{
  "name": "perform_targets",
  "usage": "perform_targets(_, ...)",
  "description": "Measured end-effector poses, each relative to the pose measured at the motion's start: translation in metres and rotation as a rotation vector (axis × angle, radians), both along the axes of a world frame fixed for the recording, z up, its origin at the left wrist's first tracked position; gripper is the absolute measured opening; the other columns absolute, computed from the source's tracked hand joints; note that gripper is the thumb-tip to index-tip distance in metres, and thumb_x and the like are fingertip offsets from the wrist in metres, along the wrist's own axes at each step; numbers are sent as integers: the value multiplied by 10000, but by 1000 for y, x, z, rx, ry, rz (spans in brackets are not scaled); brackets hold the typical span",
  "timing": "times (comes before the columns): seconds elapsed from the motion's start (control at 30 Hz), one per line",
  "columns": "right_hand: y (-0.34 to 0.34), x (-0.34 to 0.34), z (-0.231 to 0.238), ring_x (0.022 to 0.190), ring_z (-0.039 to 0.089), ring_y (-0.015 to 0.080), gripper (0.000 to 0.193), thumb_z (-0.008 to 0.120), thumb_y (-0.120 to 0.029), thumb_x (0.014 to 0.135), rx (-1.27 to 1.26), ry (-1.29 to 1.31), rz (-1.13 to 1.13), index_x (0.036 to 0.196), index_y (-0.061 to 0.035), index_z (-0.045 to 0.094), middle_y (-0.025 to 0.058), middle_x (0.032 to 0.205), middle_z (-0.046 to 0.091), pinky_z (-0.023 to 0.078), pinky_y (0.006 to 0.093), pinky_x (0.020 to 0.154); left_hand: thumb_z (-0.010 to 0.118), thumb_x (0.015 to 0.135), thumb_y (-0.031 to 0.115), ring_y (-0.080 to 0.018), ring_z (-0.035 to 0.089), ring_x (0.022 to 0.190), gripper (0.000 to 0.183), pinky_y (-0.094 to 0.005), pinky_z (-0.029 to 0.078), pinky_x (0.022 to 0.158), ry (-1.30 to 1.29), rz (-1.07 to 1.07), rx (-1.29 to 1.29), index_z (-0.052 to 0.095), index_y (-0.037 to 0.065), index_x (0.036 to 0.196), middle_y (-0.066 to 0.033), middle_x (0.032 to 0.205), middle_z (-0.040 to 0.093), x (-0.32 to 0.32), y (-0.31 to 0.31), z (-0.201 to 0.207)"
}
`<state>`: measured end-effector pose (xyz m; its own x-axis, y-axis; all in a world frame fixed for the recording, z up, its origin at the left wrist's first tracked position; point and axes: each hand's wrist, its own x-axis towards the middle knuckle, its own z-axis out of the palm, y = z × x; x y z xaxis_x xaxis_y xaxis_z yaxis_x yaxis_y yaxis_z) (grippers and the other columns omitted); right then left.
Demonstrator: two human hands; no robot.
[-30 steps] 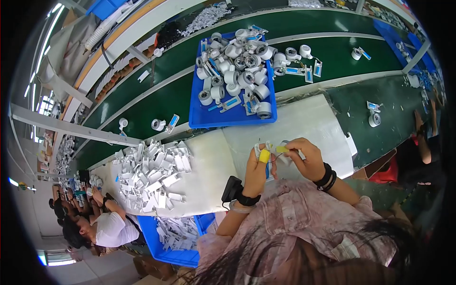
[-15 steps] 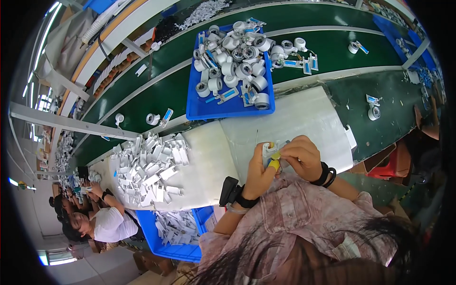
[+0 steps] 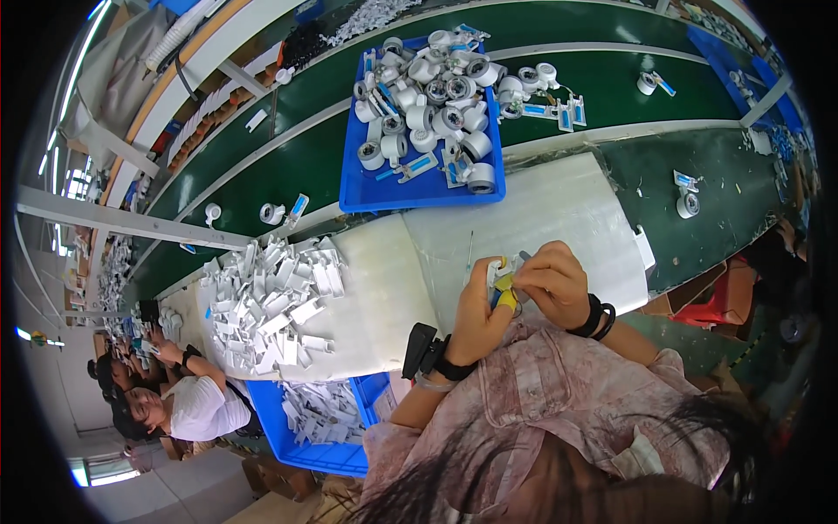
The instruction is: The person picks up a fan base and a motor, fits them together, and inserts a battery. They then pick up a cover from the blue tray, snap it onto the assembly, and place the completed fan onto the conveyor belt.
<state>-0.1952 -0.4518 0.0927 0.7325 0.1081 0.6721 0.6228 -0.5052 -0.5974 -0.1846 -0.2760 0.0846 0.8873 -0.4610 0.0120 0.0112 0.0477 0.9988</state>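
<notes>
Above the pale work mat, my left hand (image 3: pixel 476 321) is closed round a small white plastic part (image 3: pixel 494 272), near its thumb and fingertips. A yellow covering (image 3: pixel 504 293) shows at that thumb. My right hand (image 3: pixel 559 284) is closed, with its thumb and fingertips pinched against the part's right side. A small grey bit (image 3: pixel 524 256) shows at those fingertips; the rest of what they grip is hidden. A thin rod (image 3: pixel 471 249) stands out just beyond my left hand, and I cannot tell whether it is held or lying on the mat.
A blue tray (image 3: pixel 423 206) heaped with round white units stands beyond the mat (image 3: pixel 541 196). Loose white plastic pieces (image 3: pixel 275 306) are piled at the left, above a blue bin (image 3: pixel 319 457) of similar pieces. More units lie on the green belt (image 3: pixel 602 100). A co-worker (image 3: pixel 205 406) sits far left.
My hands stay together at the white part, with only slight finger movement. The view shifts a little. At the far left, the co-worker's hands and forearm have moved.
</notes>
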Motion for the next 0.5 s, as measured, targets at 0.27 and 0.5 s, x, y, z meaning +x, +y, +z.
perform_targets(0.27, 0, 1, -1, 783, 534, 249, 208, 765, -31, 712, 11, -4, 16, 900, -92, 700, 39, 870, 635, 445, 339, 699, 426, 840, -54, -94, 543, 698, 415, -238, 472, 594, -31, 10, 36, 413, -4, 1252, -71, 863, 560, -1, -1, 4)
perform_targets(0.5, 0, 1, -2, 776, 532, 248, 215, 759, -17, 710, 36, 37, 0, 903, -90, 699, 38, 844, 631, 441, 336, 695, 475, 830, 17, -202, 564, 827, 437, -308, 470, 757, 247, -49, -142, 432, -32, 1262, -127, 962, 593, 0, 5, 7)
